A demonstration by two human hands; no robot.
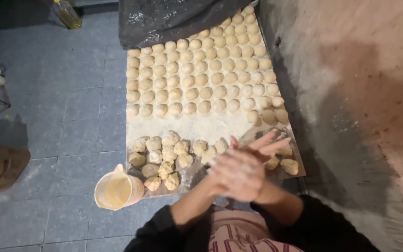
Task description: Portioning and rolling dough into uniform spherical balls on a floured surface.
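Pressing palms together, left hand [232, 175] over right hand [269, 147], maybe rolling dough; can't tell. Beyond them, many smooth dough balls [201, 74] done; rough dough lumps [164, 158] beside them wait.

Your left hand [232, 175] and right hand [257, 156] press palm to palm, floury, over the near edge of the floured board [197, 125]. Whether dough sits between them is hidden. On the board, rough dough lumps [164, 158] cluster just left of your hands; smooth dough balls [197, 74] fill its far part in rows. A plastic jug [117, 190] stands at the board's near-left corner.
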